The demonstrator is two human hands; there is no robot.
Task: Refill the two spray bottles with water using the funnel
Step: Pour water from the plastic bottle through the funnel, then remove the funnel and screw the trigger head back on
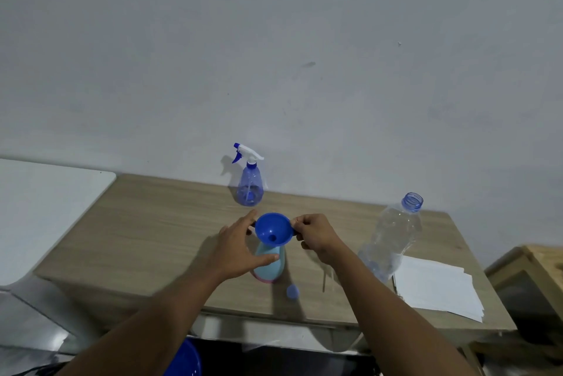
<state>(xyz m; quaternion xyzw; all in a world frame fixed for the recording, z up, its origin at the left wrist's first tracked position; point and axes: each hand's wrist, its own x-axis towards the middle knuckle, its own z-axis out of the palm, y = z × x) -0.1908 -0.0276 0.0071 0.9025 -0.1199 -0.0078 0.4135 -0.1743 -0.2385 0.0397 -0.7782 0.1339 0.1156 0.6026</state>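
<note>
Progress: I judge the task early; the funnel (272, 228) sits in the neck of the near spray bottle (269, 266), pale blue with a pink base, its head removed; I see no water being poured.
Remaining: both fills, as far as I can tell; the far spray bottle (249, 182) stands capped by the wall, its level unclear.
Water source: clear bottle (393, 238), uncapped, right of centre on the table (152, 223); a small blue cap (292, 292) lies near the table's front edge.
Left hand (240, 246): fingers spread wide around the near bottle; fingertips beside the funnel rim; thumb across the body.
Right hand (316, 234): pinched narrow on the funnel's right tab; wrist raised.
Other: white papers (438, 287) at near right.
</note>
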